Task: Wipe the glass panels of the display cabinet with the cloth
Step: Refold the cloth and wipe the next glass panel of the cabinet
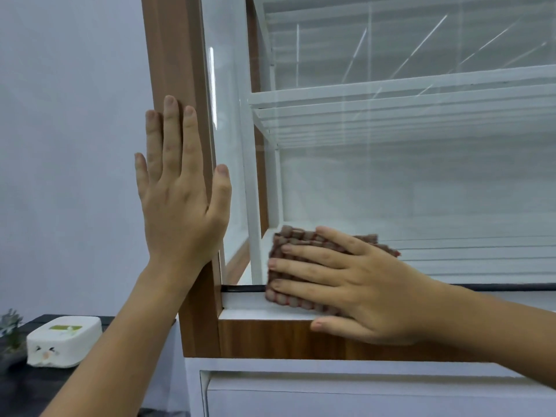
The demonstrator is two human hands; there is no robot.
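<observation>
The display cabinet has a brown wooden frame (177, 70) and a large front glass panel (406, 176) with white shelves behind it. My right hand (355, 281) lies flat with spread fingers on a folded brown nubby cloth (288, 239), pressing it against the lower left corner of the glass, just above the black seal strip. My left hand (177, 188) rests flat and open against the cabinet's left corner post, fingers pointing up, thumb touching the edge by the side glass (225, 85).
Below the glass sits a wooden sill (270, 338) and a white drawer front (361, 398). To the lower left, a dark table (18, 386) carries a white tissue box (64, 341) with a face on it and a small plant (10, 323). A pale wall fills the left.
</observation>
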